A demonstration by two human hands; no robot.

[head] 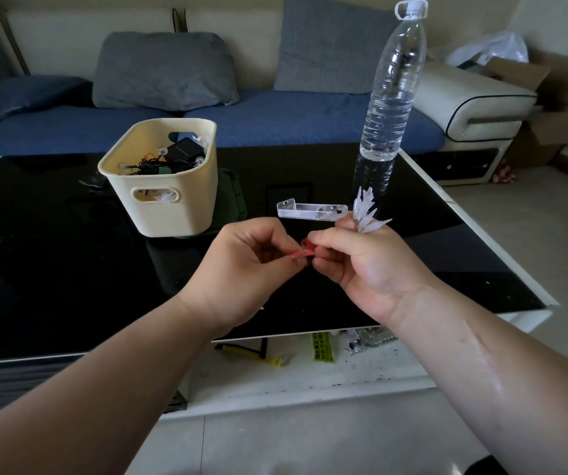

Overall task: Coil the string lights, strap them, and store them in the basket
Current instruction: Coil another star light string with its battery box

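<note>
Red strap (304, 251) sits pinched between both hands above the front of a black glass table (310, 166). The left hand (251, 265) has its fingers curled in, with thumb and forefinger nipping one end of the strap. The right hand (361, 262) is curled as well: its fingertips meet the strap from the other side while the rest of the hand grips the bundled string lights (366, 214). Their clear pointed bulbs fan up out of the top of the fist. A clear plastic case (310, 211) juts out to the left from the right hand's fingers; whether it touches the table cannot be told. Behind and to the left of the hands stands a cream basket (169, 217) on the table, well apart from the bundle. It holds a tangle of dark wire (148, 164) with small bulbs and a black box (186, 149). Something green (232, 197) shows just behind the basket. A tall clear water bottle (390, 97) stands upright on the table, beyond the right hand. Past the table is a blue sofa (275, 121) with a grey cushion (162, 70), and cardboard boxes (550, 132) sit at the far right. The table's white lower shelf (310, 378) carries a few small yellow and clear items.
</note>
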